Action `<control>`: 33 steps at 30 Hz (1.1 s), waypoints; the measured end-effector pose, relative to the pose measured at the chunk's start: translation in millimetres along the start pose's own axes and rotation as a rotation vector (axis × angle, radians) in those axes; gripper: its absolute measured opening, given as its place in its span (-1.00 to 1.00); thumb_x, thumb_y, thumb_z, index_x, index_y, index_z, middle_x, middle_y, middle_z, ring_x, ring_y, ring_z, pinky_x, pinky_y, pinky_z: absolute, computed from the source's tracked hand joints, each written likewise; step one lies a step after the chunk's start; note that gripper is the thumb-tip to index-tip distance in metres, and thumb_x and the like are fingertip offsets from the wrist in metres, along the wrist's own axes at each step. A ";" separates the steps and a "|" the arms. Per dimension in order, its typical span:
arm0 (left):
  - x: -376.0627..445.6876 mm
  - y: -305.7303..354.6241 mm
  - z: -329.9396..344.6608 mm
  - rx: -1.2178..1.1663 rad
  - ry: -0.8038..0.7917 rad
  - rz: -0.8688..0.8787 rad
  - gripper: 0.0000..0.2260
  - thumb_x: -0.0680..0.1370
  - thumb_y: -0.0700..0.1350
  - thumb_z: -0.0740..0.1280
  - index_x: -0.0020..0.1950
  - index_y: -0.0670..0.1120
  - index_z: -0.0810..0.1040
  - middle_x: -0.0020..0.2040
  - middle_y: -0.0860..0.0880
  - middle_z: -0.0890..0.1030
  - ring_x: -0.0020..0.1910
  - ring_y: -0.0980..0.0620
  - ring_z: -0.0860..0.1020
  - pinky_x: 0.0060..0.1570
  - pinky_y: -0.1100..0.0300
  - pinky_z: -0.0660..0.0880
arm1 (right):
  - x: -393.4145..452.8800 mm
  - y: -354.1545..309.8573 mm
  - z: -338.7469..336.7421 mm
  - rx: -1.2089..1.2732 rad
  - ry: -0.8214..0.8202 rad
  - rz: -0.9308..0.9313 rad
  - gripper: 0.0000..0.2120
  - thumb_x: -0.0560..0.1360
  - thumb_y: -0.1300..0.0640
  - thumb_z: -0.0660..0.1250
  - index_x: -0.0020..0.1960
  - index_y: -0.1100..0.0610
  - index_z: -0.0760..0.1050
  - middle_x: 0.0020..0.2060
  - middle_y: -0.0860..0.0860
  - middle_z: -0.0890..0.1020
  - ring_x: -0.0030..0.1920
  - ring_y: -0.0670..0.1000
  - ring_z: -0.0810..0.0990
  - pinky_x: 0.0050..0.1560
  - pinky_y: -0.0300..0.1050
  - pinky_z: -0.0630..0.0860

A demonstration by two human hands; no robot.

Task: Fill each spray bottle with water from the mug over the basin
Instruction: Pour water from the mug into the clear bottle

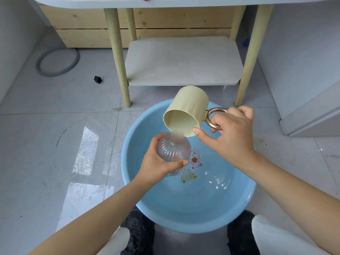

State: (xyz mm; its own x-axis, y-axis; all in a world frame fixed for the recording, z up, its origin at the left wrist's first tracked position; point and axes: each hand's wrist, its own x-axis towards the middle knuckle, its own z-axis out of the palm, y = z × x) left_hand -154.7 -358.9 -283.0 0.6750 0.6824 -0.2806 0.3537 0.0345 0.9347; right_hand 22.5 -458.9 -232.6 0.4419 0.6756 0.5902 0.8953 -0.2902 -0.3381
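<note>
Through the head view I see my left hand [156, 162] wrapped around a clear ribbed spray bottle [173, 153], fingers behind it and thumb across its front, so that grip is grasping the bottle. I hold the bottle roughly upright above the blue basin [193, 218], toward the basin's left-far side. No spray top shows on its neck.

My right hand [233, 133] has its grip on the cream mug [185, 112]: fingers curl through the rose-gold ring handle [214, 116] and the thumb presses against the mug's lower rim. The mug is tipped well over, its mouth facing down and toward me, and a stream of water [177, 135] runs from its lip onto the bottle's neck. I cannot tell how full the bottle is.

The basin sits on the grey tiled floor [55, 126], holds shallow water, and has a cartoon sticker [195, 159] on its bottom, partly hidden behind the bottle. Just beyond it stands a small table with pale wooden legs [117, 57] and a low white shelf [184, 61]; its tabletop [165, 1] crosses the top edge of the view. On the floor to the left lie a grey ring [57, 62] and a small black block [97, 79]. My dark shoes [138, 230] show just under the basin's near rim.
</note>
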 end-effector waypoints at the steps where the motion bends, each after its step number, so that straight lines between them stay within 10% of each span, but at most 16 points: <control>1: -0.2 0.1 0.0 -0.001 -0.001 0.000 -0.28 0.16 -0.08 0.65 0.21 0.17 0.38 0.16 0.19 0.54 0.15 0.28 0.50 0.00 0.52 0.40 | 0.1 0.0 0.0 -0.004 0.001 -0.003 -0.57 0.35 -0.19 0.33 -0.44 0.11 0.31 -0.47 -0.22 0.16 -0.39 0.01 0.36 -0.06 -0.12 0.14; 33: -1.6 2.2 0.8 -0.027 0.020 0.006 -0.30 0.20 -0.15 0.63 0.23 0.11 0.38 0.13 0.21 0.53 0.08 0.38 0.48 -0.03 0.53 0.39 | 8.8 -0.3 0.6 -0.081 0.178 -0.258 -0.56 0.40 -0.13 0.39 -0.43 0.16 0.34 -0.54 -0.04 0.36 -0.38 0.09 0.39 -0.03 -0.04 0.21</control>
State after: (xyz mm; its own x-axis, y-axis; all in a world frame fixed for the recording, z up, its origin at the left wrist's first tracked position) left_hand -154.5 -360.5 -280.8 0.6637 0.6973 -0.2708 0.3320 0.0499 0.9420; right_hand 26.1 -452.5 -227.7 0.1960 0.6071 0.7701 0.9776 -0.1820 -0.1053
